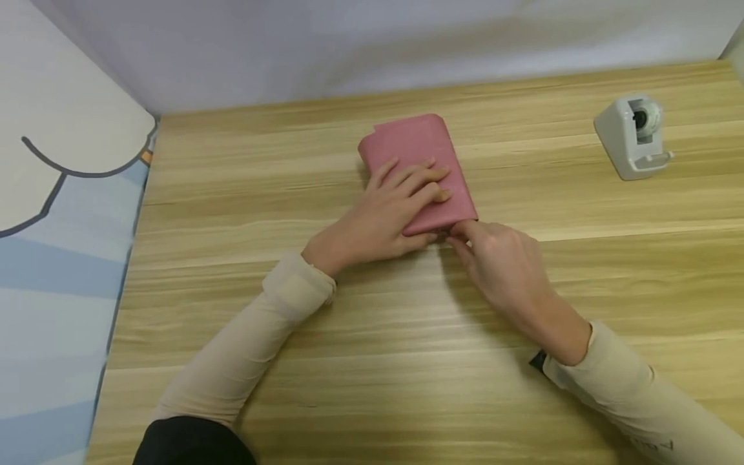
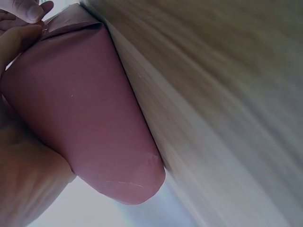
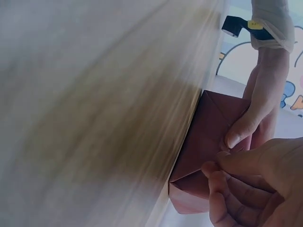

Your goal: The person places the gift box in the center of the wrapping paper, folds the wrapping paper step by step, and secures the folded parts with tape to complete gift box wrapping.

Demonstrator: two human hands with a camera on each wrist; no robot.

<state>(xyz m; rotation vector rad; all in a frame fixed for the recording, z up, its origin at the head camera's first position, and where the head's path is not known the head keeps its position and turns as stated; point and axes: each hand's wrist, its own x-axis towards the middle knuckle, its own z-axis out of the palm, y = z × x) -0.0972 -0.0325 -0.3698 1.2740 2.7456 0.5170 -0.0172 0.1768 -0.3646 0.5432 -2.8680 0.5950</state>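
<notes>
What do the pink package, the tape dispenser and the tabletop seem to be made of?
Pink package: probably paper, smooth with a faint sheen, judging by its creases and folded end.
Tape dispenser: likely hard plastic, pale and smooth-surfaced.
Tabletop: wood or wood-look laminate; grain streaks show, with soft highlights.

We note our left hand (image 1: 378,223) palm down, fingers spread, thumb apart. Our right hand (image 1: 506,261) pinches, its fingertips near the left thumb (image 1: 417,243); both forearms (image 1: 232,358) angle inward.

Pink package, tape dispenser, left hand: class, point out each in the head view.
Pink package (image 1: 411,142): head view, upper face.
Tape dispenser (image 1: 622,141): head view, white body's side.
Left hand (image 1: 386,216): head view, back of the hand.
</notes>
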